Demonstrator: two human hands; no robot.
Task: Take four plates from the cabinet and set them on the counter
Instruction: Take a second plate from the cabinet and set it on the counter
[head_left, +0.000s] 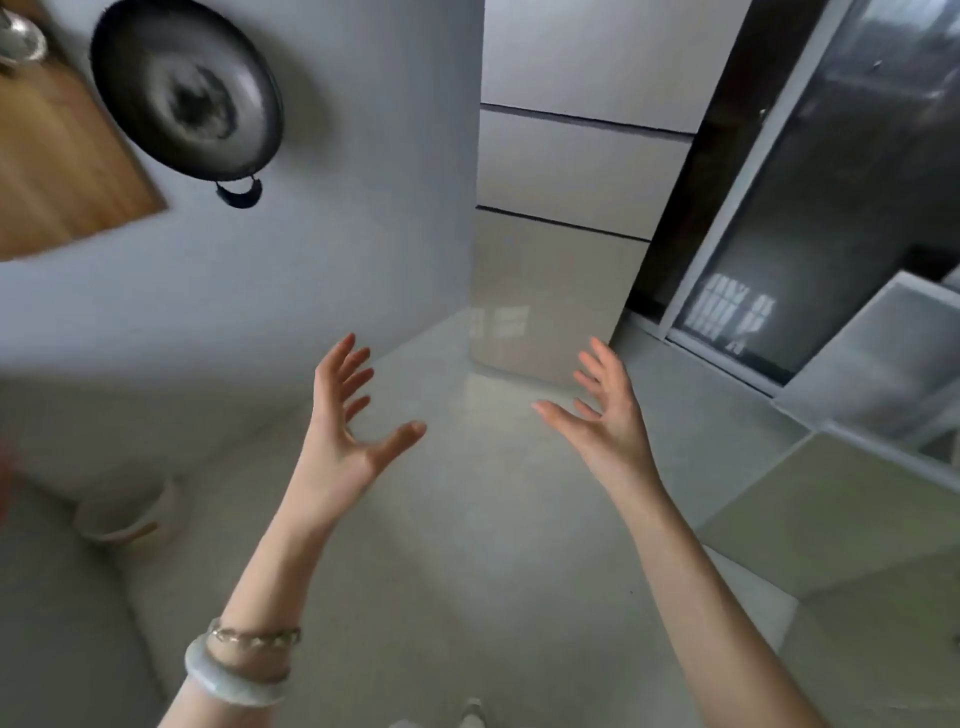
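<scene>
Head view only, so here's what we get. Left hand and right hand are both up in front of us over the pale floor, fingers spread wide, palms facing each other, gripping nothing. The grey counter is upper left, with a dark wok and a wooden board on it. The cabinet front is just right of it, panels closed. We honestly can't tell where the plates are. There's a jade bangle on the left wrist.
</scene>
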